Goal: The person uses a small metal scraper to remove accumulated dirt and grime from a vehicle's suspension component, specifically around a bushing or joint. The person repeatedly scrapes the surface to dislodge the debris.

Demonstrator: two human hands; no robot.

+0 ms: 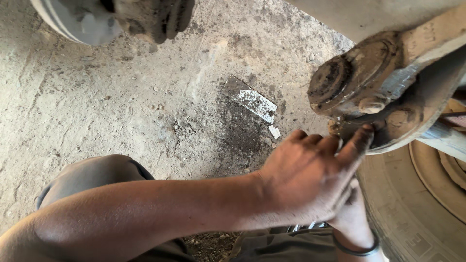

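Reaching up-right, the left hand (306, 182) pinches the rusty joint (359, 82); the right hand (352, 218) beneath is too hidden to tell.

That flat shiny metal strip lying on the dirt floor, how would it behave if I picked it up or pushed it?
The metal strip looks thin and flat, so it is probably light and may flex a little. Lying flush on the gritty concrete floor, it would likely slide, not roll, and be fiddly to lift by an edge. Its surface looks dusty, so probably not slippery.
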